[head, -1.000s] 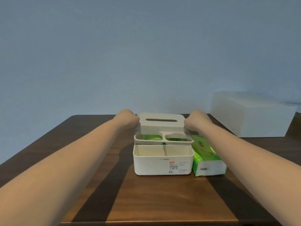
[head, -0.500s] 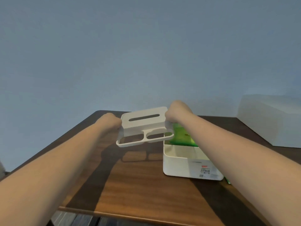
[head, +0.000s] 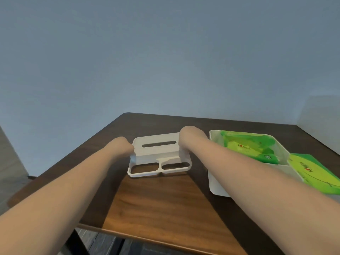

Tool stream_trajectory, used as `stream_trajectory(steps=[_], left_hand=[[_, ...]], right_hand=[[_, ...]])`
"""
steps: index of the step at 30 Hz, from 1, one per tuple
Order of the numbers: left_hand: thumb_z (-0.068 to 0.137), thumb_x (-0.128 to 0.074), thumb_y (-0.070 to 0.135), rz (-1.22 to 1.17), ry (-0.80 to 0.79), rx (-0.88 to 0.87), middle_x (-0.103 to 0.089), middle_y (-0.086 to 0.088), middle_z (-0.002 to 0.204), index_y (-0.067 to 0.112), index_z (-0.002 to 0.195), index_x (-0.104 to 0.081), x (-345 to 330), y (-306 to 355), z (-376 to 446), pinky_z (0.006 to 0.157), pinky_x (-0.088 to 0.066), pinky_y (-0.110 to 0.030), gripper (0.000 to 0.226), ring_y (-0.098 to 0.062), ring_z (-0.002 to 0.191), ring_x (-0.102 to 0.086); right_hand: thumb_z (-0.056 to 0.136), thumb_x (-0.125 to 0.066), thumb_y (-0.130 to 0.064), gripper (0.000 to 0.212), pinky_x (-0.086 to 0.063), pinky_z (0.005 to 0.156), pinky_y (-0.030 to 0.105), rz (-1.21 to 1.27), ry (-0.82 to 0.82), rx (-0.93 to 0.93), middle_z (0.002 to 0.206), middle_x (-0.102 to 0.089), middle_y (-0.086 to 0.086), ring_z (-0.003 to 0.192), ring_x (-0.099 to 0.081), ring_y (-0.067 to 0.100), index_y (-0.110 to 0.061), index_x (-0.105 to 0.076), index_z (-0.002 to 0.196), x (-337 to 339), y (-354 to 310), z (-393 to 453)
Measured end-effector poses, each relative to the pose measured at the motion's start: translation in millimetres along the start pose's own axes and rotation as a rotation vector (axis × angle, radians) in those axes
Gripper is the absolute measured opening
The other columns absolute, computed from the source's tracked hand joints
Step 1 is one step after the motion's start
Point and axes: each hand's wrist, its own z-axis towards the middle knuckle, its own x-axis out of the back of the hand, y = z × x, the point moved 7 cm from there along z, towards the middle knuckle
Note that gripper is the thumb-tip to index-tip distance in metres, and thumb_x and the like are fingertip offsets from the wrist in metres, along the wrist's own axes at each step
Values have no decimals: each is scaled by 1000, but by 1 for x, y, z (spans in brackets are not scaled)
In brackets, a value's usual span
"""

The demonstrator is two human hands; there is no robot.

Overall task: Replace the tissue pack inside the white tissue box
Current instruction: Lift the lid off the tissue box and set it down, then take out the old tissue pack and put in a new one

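The white lid (head: 158, 155) of the tissue box, with a slot on top and two openings at its front, rests low on the brown table (head: 165, 203). My left hand (head: 121, 147) grips its left end and my right hand (head: 189, 138) grips its right end. To the right stands the open white box base (head: 214, 173). A crumpled green tissue pack (head: 248, 148) lies inside it. A full green tissue pack (head: 316, 173) lies on the table beside the base, on its right. My right forearm hides part of the base.
The table's near edge (head: 147, 240) runs across the bottom, with dark floor below. Its left corner (head: 18, 197) is close to my left arm. A blue-grey wall rises behind the table.
Both hands lifted the lid off the base, carried it left and lowered it to the table. The view swung left, so the base and packs now sit at the right edge.
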Motion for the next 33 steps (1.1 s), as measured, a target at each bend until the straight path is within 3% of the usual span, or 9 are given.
stream_trajectory(steps=[3, 8, 12, 14, 17, 21, 28, 31, 33], left_hand=[[86, -58, 12, 34, -31, -13, -61, -13, 92, 0, 100, -67, -9, -2, 0, 61, -46, -29, 21, -23, 76, -55], [87, -57, 16, 59, -21, -61, -58, -8, 82, 2, 97, -65, -14, 4, 1, 62, -45, -28, 19, -24, 83, -58], [93, -51, 30, 142, 97, -120, -56, -3, 82, 10, 95, -50, -6, 15, -6, 66, -44, -31, 20, -21, 82, -56], [93, -49, 31, 154, 144, -145, -56, -1, 81, 9, 100, -51, 0, 23, -10, 73, -49, -35, 24, -21, 82, -57], [91, -49, 28, 143, 160, -184, -54, 3, 76, 11, 101, -54, 4, 38, -17, 68, -46, -32, 20, -20, 78, -54], [90, -52, 32, 87, 189, -251, -53, 5, 77, 16, 98, -51, 9, 66, -31, 76, -52, -35, 18, -23, 83, -58], [90, -54, 28, -40, 106, -389, -55, 0, 76, 14, 82, -55, -3, 137, -69, 71, -46, -33, 16, -21, 80, -55], [91, -55, 32, -80, 72, -448, -56, 2, 72, 16, 70, -54, -14, 175, -92, 74, -47, -34, 26, -22, 81, -56], [91, -54, 39, -86, 57, -466, -58, 1, 74, 16, 73, -57, -21, 196, -104, 78, -51, -36, 29, -23, 84, -58]], right_hand=[[88, -58, -12, 36, -41, 71, 29, -78, -103, -11, 89, -49, 5, 86, -49, 26, -9, -58, 123, -13, 0, 4], [86, -61, -18, 37, -43, 73, 30, -134, -140, -13, 88, -47, 5, 89, -49, 26, -11, -57, 123, -24, 3, 8], [87, -59, -13, 6, -43, 70, 30, -85, -31, 0, 82, -47, 4, 85, -51, 26, -9, -54, 86, -15, 2, 8], [87, -54, -9, 20, -43, 67, 29, -61, 40, 22, 76, -47, 5, 80, -53, 25, -5, -47, 69, -7, 0, 5], [86, -50, -4, 23, -43, 58, 29, -36, 96, 62, 69, -48, 7, 66, -54, 22, -7, -47, 64, 8, -2, -5], [86, -47, -6, 18, -43, 59, 28, -14, 191, 114, 69, -49, 4, 73, -54, 24, -10, -49, 68, 36, 10, -25], [87, -46, -9, 11, -30, 50, 21, 114, 450, 46, 78, -51, 1, 75, -50, 26, -13, -52, 78, 90, 88, -61], [86, -47, -10, 13, -35, 59, 25, 166, 570, -38, 93, -57, 4, 83, -52, 28, -18, -57, 92, 106, 133, -79], [85, -47, -11, 26, -39, 69, 29, 192, 550, -111, 109, -61, 5, 98, -57, 30, -18, -58, 107, 104, 165, -84]])
